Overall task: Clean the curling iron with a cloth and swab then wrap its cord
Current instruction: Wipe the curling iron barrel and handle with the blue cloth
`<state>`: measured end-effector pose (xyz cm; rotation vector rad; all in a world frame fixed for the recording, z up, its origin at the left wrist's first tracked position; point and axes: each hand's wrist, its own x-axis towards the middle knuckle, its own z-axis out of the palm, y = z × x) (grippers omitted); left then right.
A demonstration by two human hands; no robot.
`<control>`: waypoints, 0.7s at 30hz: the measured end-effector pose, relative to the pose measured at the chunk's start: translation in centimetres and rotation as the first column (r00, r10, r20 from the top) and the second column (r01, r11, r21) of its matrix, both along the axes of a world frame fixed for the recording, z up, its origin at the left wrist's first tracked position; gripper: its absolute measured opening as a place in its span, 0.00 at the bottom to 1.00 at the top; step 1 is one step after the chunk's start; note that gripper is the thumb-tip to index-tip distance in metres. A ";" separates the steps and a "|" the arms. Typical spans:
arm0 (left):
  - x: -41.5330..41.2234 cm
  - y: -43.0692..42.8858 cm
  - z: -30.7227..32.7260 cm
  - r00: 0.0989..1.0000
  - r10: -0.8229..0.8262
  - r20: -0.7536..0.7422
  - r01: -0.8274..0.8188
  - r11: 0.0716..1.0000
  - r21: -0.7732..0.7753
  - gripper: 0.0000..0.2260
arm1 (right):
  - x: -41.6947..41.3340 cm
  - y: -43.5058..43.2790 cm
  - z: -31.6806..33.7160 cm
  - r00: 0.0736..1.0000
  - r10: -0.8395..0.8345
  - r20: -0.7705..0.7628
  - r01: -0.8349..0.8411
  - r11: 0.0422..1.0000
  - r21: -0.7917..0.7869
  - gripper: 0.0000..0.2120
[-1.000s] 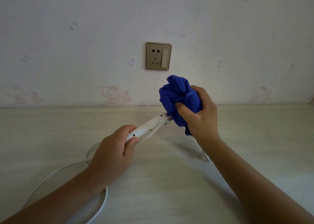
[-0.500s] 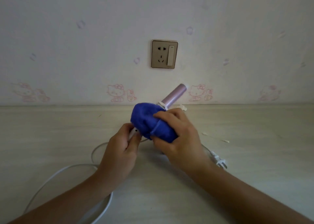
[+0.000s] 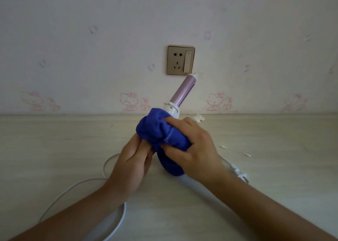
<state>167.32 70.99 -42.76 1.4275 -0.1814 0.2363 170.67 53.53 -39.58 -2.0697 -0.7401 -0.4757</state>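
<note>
Cord (image 3: 104, 165) nearest, white, lying in loose loops across the lower left of the desk (image 3: 274, 167), not wrapped yet. Plug (image 3: 239, 175) over at right of centre, just past the right forearm, lying free on the desk, so safe enough to keep wiping.

Middle of the frame: left hand (image 3: 131, 166) with fingers curled tight and thumb pressed in at the lower-left edge of the blue cloth (image 3: 161, 133). Pretty sure of the handle end of the curling iron (image 3: 182, 91) pinched under there, but hidden by fabric, so can't swear to it. Right hand (image 3: 197, 149) clamped over the cloth from the right, fingers curled round it, squeezing it onto the white handle.

Now the change: a second back, cloth bunched up over the barrel with the handle bare; now slid all the way down, handle covered, pink barrel fully out and tilted up toward the upper middle of the frame. Reads like barrel wipe done and handle getting its turn. Still to come, at a guess: swab work, then the cord. No swab anywhere in shot though.

Further back: a few pale scraps (image 3: 199, 118) on the desk by the wall edge. Behind that, gold socket (image 3: 180, 60) just above the barrel tip, plus faint pink cartoon-cat prints (image 3: 131, 102) along the wallpaper (image 3: 73, 39).
</note>
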 end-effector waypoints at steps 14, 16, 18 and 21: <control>-0.1 0.5 1.0 0.980 -0.037 -0.195 -0.001 0.981 -0.192 0.13 | -0.3 -0.4 -0.1 0.995 0.099 -0.034 -0.099 0.995 -0.006 0.23; 0.1 0.3 0.9 0.977 -0.071 -0.199 0.035 0.983 -0.179 0.14 | 0.3 -1.3 0.4 1.000 0.003 -0.023 -0.001 0.995 0.100 0.24; 0.2 -0.1 0.7 0.979 -0.096 -0.180 0.072 0.988 -0.134 0.13 | 0.8 -2.0 0.8 0.995 -0.091 -0.032 0.096 0.979 0.180 0.22; 0.1 -0.3 0.5 0.984 -0.076 -0.159 0.061 0.994 -0.094 0.12 | 0.7 -2.2 0.9 0.991 -0.108 -0.078 0.119 0.980 0.159 0.21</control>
